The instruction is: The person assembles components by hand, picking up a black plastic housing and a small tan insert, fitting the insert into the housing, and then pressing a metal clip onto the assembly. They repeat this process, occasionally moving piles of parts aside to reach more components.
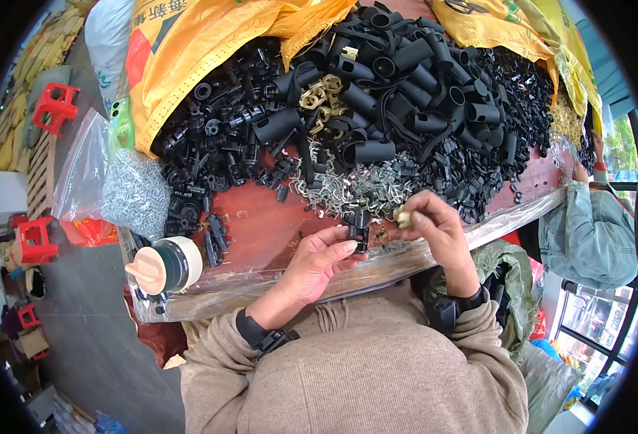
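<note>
black plastic housing (360, 224): we hold it near the front edge of the red tabletop (250, 210), ahead of our chest.
left hand (314, 264): our thumb and fingertips pinch the housing's lower part, probably to leave its upper end uncovered.
right hand (438, 230): our thumb and forefinger pinch a cream plastic piece (403, 218), near the housing but apart from it.
long axis: the housing's runs up the view, roughly from us toward the heap; we cannot tell which end is its front.
bent metal pieces (348, 184): loose just beyond the housing, seemingly for easy reach.
black plastic tubes (413, 61): heaped farther back.
lidded cup (151, 270): at the left corner, perhaps to keep it off the parts.
</note>
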`<state>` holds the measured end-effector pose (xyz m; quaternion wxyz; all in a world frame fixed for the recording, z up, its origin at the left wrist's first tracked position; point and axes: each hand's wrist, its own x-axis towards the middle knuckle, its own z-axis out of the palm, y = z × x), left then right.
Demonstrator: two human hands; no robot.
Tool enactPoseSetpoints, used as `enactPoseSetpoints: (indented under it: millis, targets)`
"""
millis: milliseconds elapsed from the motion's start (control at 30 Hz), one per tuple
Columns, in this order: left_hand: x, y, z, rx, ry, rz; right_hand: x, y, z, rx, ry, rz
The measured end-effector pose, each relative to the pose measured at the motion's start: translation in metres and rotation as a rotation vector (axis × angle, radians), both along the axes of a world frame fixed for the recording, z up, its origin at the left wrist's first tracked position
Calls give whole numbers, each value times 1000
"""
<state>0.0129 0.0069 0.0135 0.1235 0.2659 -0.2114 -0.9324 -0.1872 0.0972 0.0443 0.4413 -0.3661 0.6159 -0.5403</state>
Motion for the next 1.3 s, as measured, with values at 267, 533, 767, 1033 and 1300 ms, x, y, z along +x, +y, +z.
enactPoseSetpoints:
  millis: [267, 533, 767, 1033, 1300]
  targets:
    - [-3, -1, 4, -5, -18, -79, 20, -16, 20, -159, 164, 344]
    - [-2, -1, -4, 69, 9, -98, 25, -19, 13, -244, 340, 301]
    - [-3, -2, -6, 89, 26, -117, 26, -14, 10, -72, 113, 203]
    - [-7, -6, -1, 89, -4, -186, 33, -17, 15, -112, 446, 98]
    - [-2, -8, -2, -68, -55, -150, -9, 31, -11, 90, 801, 84]
